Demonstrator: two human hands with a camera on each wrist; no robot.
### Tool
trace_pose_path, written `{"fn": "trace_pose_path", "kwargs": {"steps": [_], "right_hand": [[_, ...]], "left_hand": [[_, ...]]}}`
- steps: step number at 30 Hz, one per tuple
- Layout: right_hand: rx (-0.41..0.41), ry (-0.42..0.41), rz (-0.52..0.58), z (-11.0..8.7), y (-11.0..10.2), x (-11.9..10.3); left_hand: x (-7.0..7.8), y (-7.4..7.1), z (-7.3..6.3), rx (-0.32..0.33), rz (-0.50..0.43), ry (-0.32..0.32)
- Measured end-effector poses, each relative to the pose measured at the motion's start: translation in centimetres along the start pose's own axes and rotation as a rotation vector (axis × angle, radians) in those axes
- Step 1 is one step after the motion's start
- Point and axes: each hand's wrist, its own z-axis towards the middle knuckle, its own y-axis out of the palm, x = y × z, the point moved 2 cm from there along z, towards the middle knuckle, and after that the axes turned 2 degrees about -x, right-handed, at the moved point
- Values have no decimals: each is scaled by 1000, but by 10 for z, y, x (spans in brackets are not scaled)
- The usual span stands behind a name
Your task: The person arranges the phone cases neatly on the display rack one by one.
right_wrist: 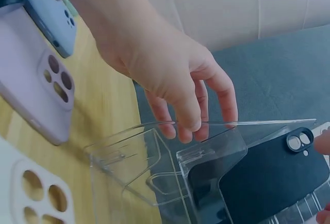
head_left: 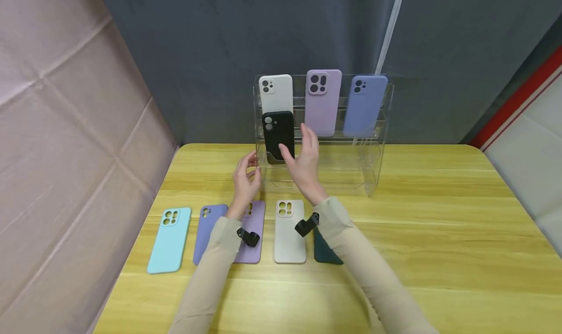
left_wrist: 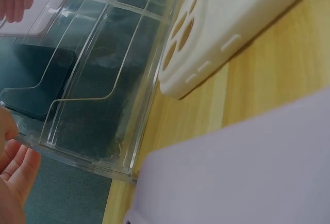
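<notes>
A clear acrylic display rack (head_left: 338, 178) stands at the back of the table. My left hand (head_left: 247, 178) holds its left side edge, with the panel between thumb and fingers in the left wrist view. A black phone case (head_left: 281, 136) leans in the left slot of a lower tier, below a white phone case (head_left: 276, 94). In front of the black case, my right hand (head_left: 305, 161) has its thumb and fingers spread, and the thumb overlaps the case in the head view. A lilac phone case (head_left: 322, 109) and a blue-violet phone case (head_left: 365, 107) fill the upper tier's other slots.
On the wooden table (head_left: 439, 226) lie a turquoise case (head_left: 169, 241), a blue-violet case (head_left: 206, 231), a lilac case (head_left: 252, 248), an off-white case (head_left: 290, 241) and a dark green case (head_left: 325, 251). My forearms pass over several. A grey curtain (head_left: 210, 70) hangs behind.
</notes>
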Motion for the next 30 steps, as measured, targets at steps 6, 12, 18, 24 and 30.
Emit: {"fn": "trace_pose_path", "kwargs": {"steps": [6,12,18,24,30], "right_hand": [[-28,45,7,-12,-12,9],[-81,125,34,-23,-22,13],[-124,142,39,-37,-31,16],[-165,157,29,-55,-40,21],[-213,216,-15,-72,-50,29]], "left_hand": [[9,-2,0,-8,-2,-22],[6,-2,0,-8,-6,-14],[-15,1,-1,3,-2,-14],[-32,3,-1,-5,6,-37],[-33,2,-1,-23,9,-49]]}}
